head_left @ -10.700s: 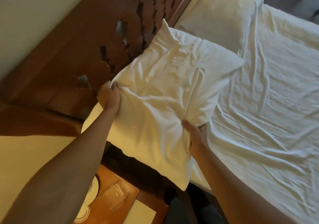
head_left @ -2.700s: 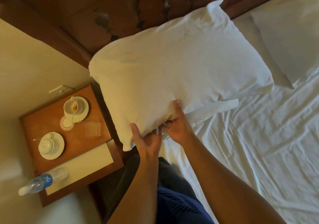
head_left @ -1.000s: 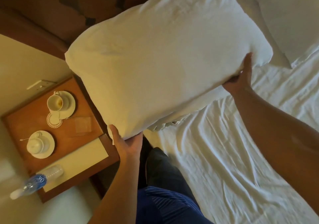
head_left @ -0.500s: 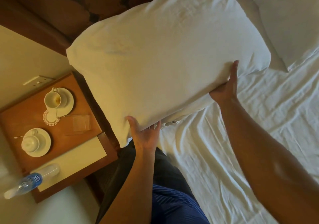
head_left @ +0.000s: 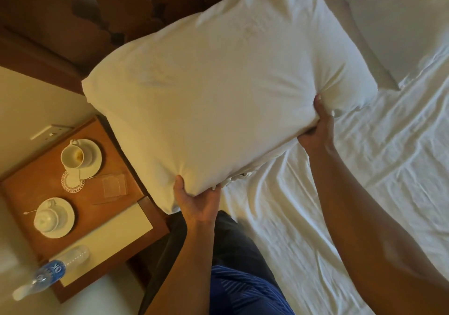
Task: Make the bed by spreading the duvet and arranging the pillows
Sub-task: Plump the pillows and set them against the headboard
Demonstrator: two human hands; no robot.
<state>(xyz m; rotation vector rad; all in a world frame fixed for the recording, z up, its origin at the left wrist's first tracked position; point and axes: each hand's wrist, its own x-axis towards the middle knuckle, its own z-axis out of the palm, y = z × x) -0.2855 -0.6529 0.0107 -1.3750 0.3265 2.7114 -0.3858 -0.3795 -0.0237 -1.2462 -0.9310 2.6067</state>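
While both the left hand [head_left: 197, 201] and right hand [head_left: 317, 130] grasp its near edge, the pillow [head_left: 218, 89] appears soft, light, best held there.

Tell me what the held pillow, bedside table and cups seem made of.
The pillow looks like soft white cotton-type fabric, dimpling where gripped. The bedside table looks like smooth reddish-brown wood or veneer. The cups look glossy white, likely ceramic.

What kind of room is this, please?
Probably a hotel bedroom: a bed with a white pillow by a carved wooden headboard, and a bedside table bearing a cup on a saucer and a water bottle.
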